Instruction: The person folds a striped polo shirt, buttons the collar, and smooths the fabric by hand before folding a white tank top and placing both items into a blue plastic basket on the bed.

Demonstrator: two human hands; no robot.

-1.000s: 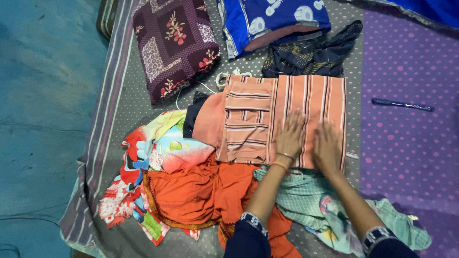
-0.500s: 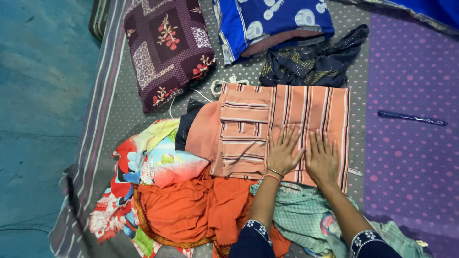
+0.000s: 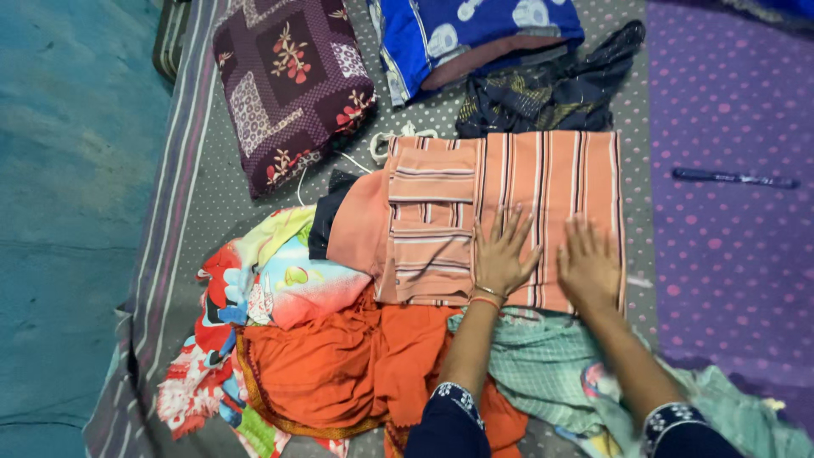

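Both hands flat, fingers spread, gripping nothing: left hand [image 3: 500, 259] and right hand [image 3: 588, 267] press folded peach striped cotton garment [image 3: 509, 191] at bed centre. Unfolded orange cloth [image 3: 339, 356] at 7 o'clock, green checked cloth [image 3: 543, 369] at 6.

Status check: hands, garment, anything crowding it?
Left hand and right hand flat, open on folded peach striped cloth. Orange garment and green checked cloth crowd near edge.

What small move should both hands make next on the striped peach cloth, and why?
Probably slide both palms outward to smooth it. The left hand and right hand lie flat on the near part of the folded peach striped cloth, whose left side shows uneven layered folds.
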